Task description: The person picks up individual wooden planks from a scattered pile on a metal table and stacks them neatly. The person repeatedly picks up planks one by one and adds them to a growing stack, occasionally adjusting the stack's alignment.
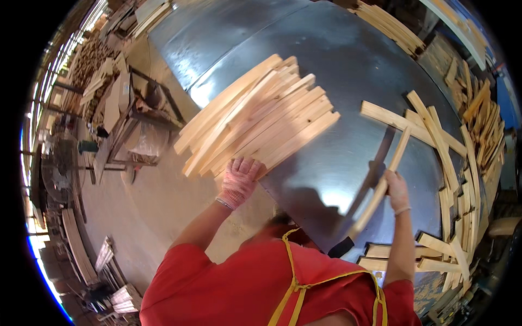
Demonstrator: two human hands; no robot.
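Note:
A fanned pile of pale wooden slats (pixel 266 117) lies at the left of a dark, shiny metal tabletop (pixel 326 60), its near-left ends jutting past the table's edge. My left hand (pixel 242 176), in a pink knitted glove, rests on the near ends of the pile with its fingers spread over the wood. On the right, my right hand (pixel 397 190) is closed around the middle of a single wooden slat (pixel 380 187). This slat is tilted above the tabletop, its lower end blurred near my body and its upper end by some crossed slats (pixel 435 130).
More slats (pixel 435 252) lie loosely at the table's near right. Offcuts (pixel 484 125) are heaped beyond the right edge, and another slat stack (pixel 391 27) sits at the far edge. A wooden stand (pixel 136 119) is on the floor to the left.

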